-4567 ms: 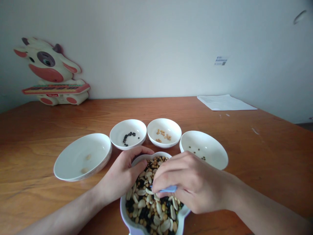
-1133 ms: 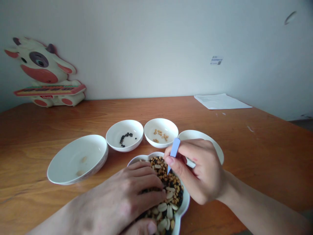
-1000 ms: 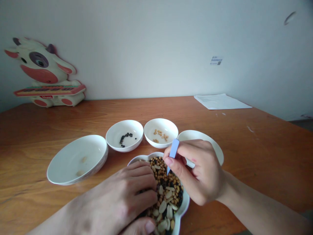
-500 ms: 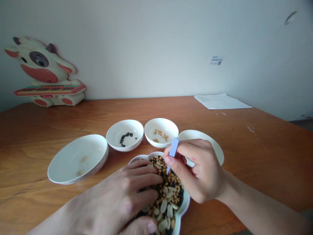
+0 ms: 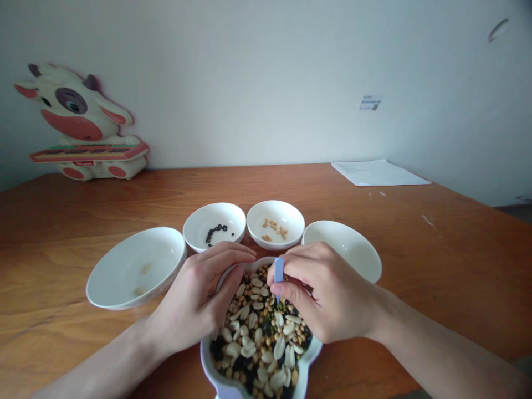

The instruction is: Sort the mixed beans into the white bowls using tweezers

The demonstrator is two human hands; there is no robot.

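Observation:
A white scalloped dish in front of me holds a mix of peanut halves, yellow soybeans, black beans and small green beans. In my right hand are blue tweezers, pinched between thumb and fingers, their tips pointing down into the mix. My left hand lies over the dish's upper left rim, fingers stretched out and thumb apart, with nothing visible in it. Behind the dish, one small bowl has black beans in it and another bowl has soybeans.
A larger bowl on the left contains a couple of pale peanut pieces. Partly behind my right hand is another white bowl. A cow-shaped toy keyboard and papers lie farther back on the wooden table, against the wall.
My left hand has drawn back from over the beans to the dish's upper left rim, uncovering the mix. My right hand has moved the tweezers slightly left and down, now more upright.

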